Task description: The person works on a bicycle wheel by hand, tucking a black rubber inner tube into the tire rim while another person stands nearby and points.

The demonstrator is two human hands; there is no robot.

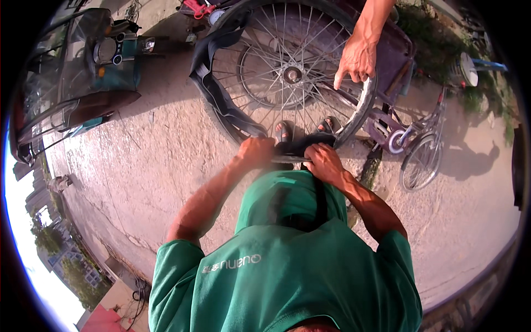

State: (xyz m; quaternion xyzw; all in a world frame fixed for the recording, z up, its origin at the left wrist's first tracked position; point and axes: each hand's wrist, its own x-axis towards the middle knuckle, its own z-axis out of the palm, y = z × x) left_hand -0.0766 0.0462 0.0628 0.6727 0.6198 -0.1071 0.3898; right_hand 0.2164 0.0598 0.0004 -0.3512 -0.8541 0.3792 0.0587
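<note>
A large spoked wheel stands in front of me, its near rim close to my body. My left hand is closed around the black tyre at the near edge and is slightly blurred. On the same stretch of tyre, my right hand grips with bent fingers, a short gap from the left. A flattened black inner tube hangs loose along the wheel's left side. Another person's hand reaches in from the upper right, its index finger extended beside the rim.
Sandalled feet show through the spokes. A purple metal frame lies behind the wheel at right. Farther right a small bicycle leans over. A covered vehicle stands at far left, on concrete ground.
</note>
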